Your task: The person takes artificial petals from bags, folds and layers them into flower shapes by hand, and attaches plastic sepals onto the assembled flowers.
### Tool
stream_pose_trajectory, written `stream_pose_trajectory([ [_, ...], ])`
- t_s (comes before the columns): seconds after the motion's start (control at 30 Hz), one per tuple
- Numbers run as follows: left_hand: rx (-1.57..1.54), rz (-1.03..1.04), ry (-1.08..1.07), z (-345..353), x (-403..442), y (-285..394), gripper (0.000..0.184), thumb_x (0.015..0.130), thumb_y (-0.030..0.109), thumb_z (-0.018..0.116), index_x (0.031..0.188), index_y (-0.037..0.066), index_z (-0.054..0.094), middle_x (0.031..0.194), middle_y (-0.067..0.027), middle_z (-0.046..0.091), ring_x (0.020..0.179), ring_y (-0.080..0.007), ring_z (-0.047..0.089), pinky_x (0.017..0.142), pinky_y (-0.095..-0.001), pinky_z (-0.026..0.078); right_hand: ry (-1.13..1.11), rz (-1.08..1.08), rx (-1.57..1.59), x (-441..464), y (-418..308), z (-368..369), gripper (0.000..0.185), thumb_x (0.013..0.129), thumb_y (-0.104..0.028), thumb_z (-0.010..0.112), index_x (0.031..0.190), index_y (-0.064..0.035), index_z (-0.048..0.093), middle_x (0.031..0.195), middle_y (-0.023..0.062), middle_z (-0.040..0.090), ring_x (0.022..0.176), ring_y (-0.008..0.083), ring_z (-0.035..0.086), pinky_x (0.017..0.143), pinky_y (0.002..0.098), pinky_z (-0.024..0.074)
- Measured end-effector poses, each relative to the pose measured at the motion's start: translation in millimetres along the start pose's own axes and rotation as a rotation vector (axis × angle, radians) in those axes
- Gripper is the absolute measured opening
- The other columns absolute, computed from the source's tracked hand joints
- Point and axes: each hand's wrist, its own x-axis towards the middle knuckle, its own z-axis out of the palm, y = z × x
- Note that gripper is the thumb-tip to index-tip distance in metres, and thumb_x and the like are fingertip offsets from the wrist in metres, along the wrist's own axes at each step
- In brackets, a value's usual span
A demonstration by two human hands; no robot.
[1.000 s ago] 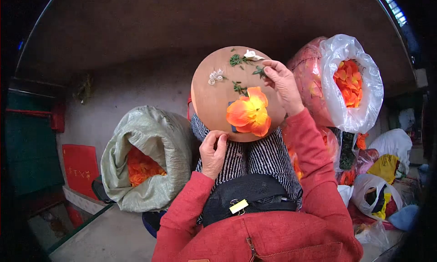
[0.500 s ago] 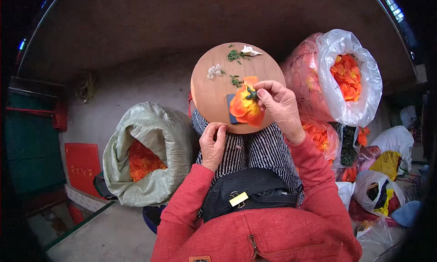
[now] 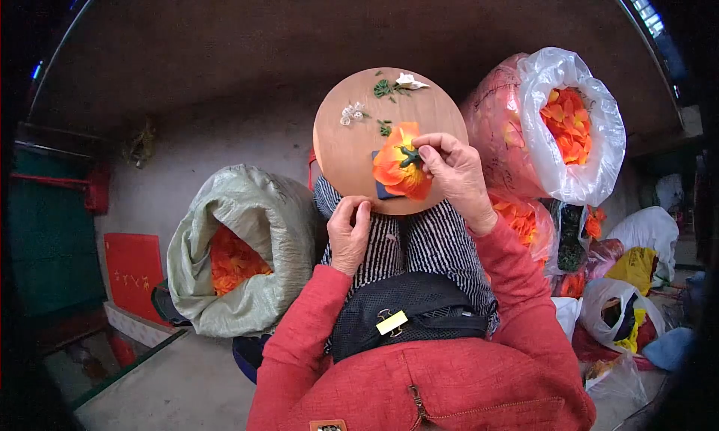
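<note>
An orange-and-yellow artificial flower is pinched at its green base by my right hand, petals downward over a dark flat pad. Beneath it is a round wooden tabletop above my lap. My left hand is at the tabletop's near edge, thumb and forefinger pressed together; anything between them is too small to make out. Small green plastic pieces lie towards the far side, beside a white piece. White flower-like bits are to the left, and more green pieces sit near the flower.
A pale woven sack of orange petals stands to my left. On the right are a clear plastic bag with orange petals and several smaller bags, including a yellow one. A red board leans at the far left.
The flower has tilted slightly in my right hand, turning its green base more towards me. My left hand stays almost in place, and the whole view has shifted a little.
</note>
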Motion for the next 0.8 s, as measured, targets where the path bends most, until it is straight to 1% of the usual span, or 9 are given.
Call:
stream_pose_trajectory([
  [0.17, -0.089, -0.113, 0.032, -3, 0, 2, 0.010, 0.089, 0.009, 0.051, 0.090, 0.001, 0.058, 0.078, 0.0017, 0.055, 0.058, -0.0026, 0.043, 0.052, -0.0172, 0.037, 0.066, -0.416, -0.452, 3, 0, -4, 0.012, 0.082, -0.001, 0.055, 0.093, -0.0010, 0.060, 0.088, 0.0079, 0.056, 0.075, 0.0140, 0.057, 0.066, 0.0243, 0.0469],
  [0.2, -0.066, -0.114, 0.117, -6, 3, 13, 0.007, 0.085, 0.006, 0.055, 0.084, 0.000, 0.058, 0.079, -0.0046, 0.057, 0.075, -0.0117, 0.053, 0.069, -0.0245, 0.043, 0.066, -0.415, -0.453, 2, -2, -6, 0.012, 0.082, -0.001, 0.055, 0.093, -0.0010, 0.060, 0.088, 0.0079, 0.056, 0.075, 0.0140, 0.057, 0.066, 0.0243, 0.0469],
  [0.27, -0.054, 0.092, 0.241, -9, 12, 31, 0.006, 0.084, 0.006, 0.055, 0.084, 0.001, 0.058, 0.083, -0.0046, 0.056, 0.077, -0.0116, 0.052, 0.069, -0.0245, 0.043, 0.082, -0.395, -0.450, -2, -10, -10, 0.013, 0.080, -0.001, 0.056, 0.092, -0.0008, 0.061, 0.091, 0.0098, 0.056, 0.076, 0.0175, 0.058, 0.068, 0.0254, 0.0472],
  [0.33, -0.097, 0.057, 0.241, -11, 23, 60, 0.004, 0.083, 0.004, 0.057, 0.085, 0.001, 0.059, 0.087, -0.0053, 0.056, 0.078, -0.0124, 0.053, 0.069, -0.0239, 0.043, 0.072, -0.398, -0.430, -3, -10, -8, 0.013, 0.078, 0.000, 0.058, 0.091, -0.0009, 0.061, 0.089, 0.0107, 0.056, 0.077, 0.0203, 0.058, 0.069, 0.0271, 0.0471],
  [0.4, 0.073, 0.345, 0.180, -5, 37, 83, 0.006, 0.083, 0.002, 0.056, 0.088, -0.001, 0.057, 0.092, -0.0042, 0.054, 0.076, -0.0086, 0.050, 0.069, -0.0202, 0.042, 0.020, -0.463, -0.443, 0, -4, -6, 0.013, 0.077, 0.000, 0.059, 0.090, -0.0011, 0.062, 0.086, 0.0109, 0.057, 0.078, 0.0219, 0.058, 0.068, 0.0286, 0.0470],
  [0.53, 0.056, 0.326, 0.028, 21, 56, 105, 0.007, 0.080, 0.001, 0.059, 0.087, -0.001, 0.060, 0.095, -0.0061, 0.054, 0.073, -0.0092, 0.052, 0.065, -0.0203, 0.044, 0.033, -0.487, -0.451, 1, -2, -5, 0.013, 0.074, 0.001, 0.060, 0.087, -0.0014, 0.061, 0.083, 0.0106, 0.058, 0.080, 0.0226, 0.058, 0.070, 0.0298, 0.0461],
  [0.6, 0.009, 0.195, 0.000, 31, 59, 99, 0.011, 0.075, 0.005, 0.064, 0.085, 0.001, 0.062, 0.090, -0.0107, 0.058, 0.083, -0.0212, 0.058, 0.071, -0.0305, 0.047, 0.030, -0.479, -0.449, 2, -1, -7, 0.013, 0.073, 0.001, 0.061, 0.086, -0.0016, 0.061, 0.083, 0.0106, 0.058, 0.079, 0.0233, 0.058, 0.070, 0.0301, 0.0460],
  [0.63, 0.107, 0.335, 0.010, 32, 63, 90, 0.010, 0.078, 0.002, 0.063, 0.087, 0.000, 0.062, 0.095, -0.0077, 0.055, 0.073, -0.0100, 0.055, 0.062, -0.0215, 0.046, 0.025, -0.473, -0.447, 2, 0, -8, 0.013, 0.072, 0.001, 0.062, 0.085, -0.0018, 0.061, 0.082, 0.0107, 0.058, 0.079, 0.0239, 0.058, 0.070, 0.0304, 0.0458],
  [0.8, 0.201, 0.418, 0.028, 34, 61, 84, 0.011, 0.075, 0.002, 0.064, 0.085, 0.003, 0.060, 0.091, -0.0093, 0.057, 0.079, -0.0179, 0.056, 0.068, -0.0275, 0.046, 0.024, -0.520, -0.475, 3, 6, -8, 0.013, 0.071, 0.000, 0.063, 0.084, -0.0031, 0.060, 0.082, 0.0106, 0.058, 0.079, 0.0248, 0.057, 0.069, 0.0315, 0.0457],
])
